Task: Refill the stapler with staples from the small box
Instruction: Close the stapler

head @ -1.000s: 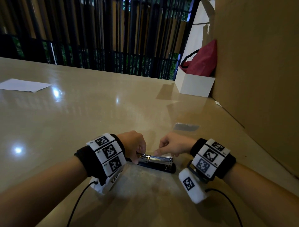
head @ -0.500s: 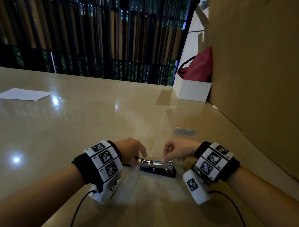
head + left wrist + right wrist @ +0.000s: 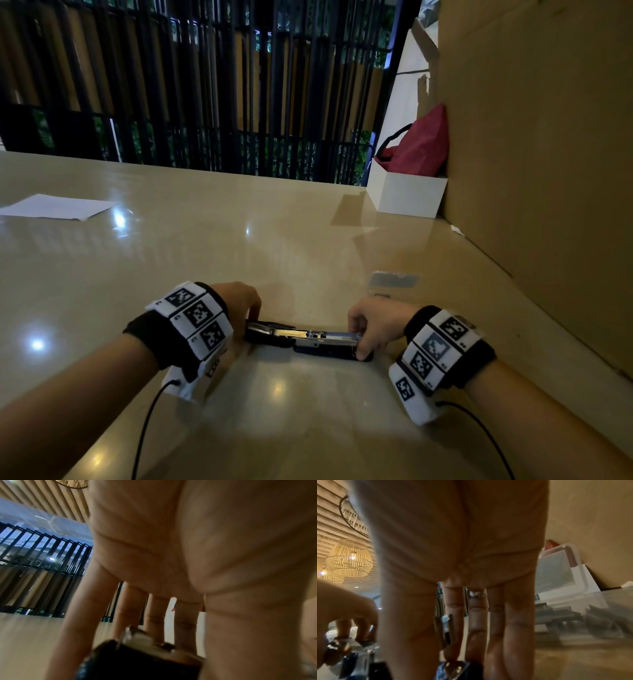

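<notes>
A black and metal stapler lies opened out flat on the beige table, between my two hands. My left hand grips its black cover end, fingers over the far side and thumb on the near side. My right hand pinches the other end, where the shiny metal magazine shows between thumb and fingers. The small grey staple box sits on the table just beyond my right hand, with grey staple strips blurred in the right wrist view.
A white sheet of paper lies far left. At the back right, a white box holds a red bag. A tall cardboard wall runs along the right side. Black railings stand past the far edge.
My hands have moved apart. The stapler's cover has swung out to the left, so the stapler now lies longer and flat, and my right hand has shifted to its right end.
</notes>
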